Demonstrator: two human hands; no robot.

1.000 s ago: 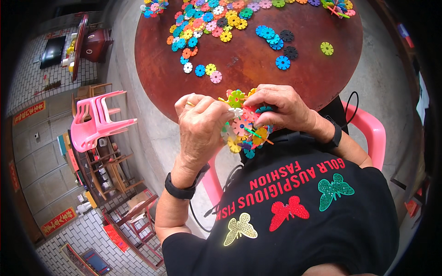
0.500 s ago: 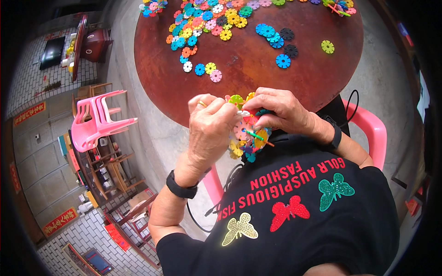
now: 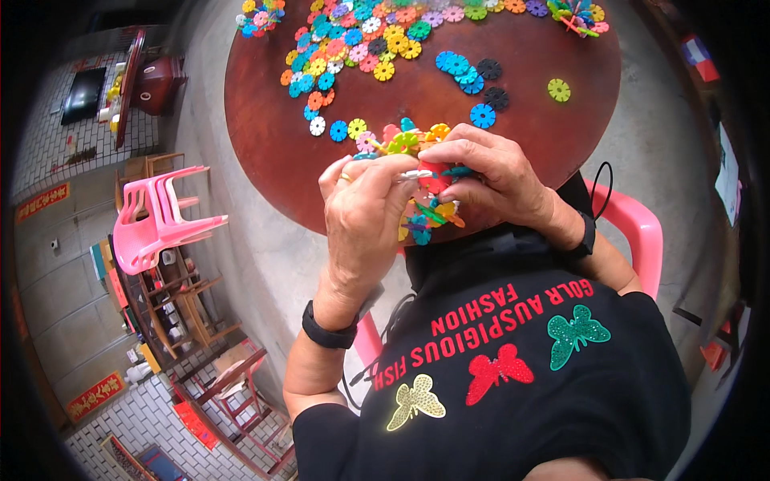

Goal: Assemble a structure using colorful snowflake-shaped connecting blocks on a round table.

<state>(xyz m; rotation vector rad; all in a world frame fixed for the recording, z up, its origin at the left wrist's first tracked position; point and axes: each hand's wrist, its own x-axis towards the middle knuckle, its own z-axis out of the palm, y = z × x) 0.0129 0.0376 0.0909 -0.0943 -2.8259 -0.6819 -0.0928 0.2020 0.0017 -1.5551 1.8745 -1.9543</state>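
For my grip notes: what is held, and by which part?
Left hand: a white disc, by its edge. Right hand: the cluster, by its right side.

Round, reddish-brown tabletop (image 3: 553,144) above a smooth grey floor (image 3: 257,264). To the left, pink plastic chairs (image 3: 135,234) stacked together, close to wooden furniture (image 3: 191,309) crowded with small items too blurred to tell. Farther out, white brick wall (image 3: 48,160) with darker joints, and a grey wall (image 3: 68,297) in large blocks with red banners (image 3: 95,396) at both ends. Another pink chair (image 3: 643,231) on the right, partly hidden. Lit softly and fairly evenly.
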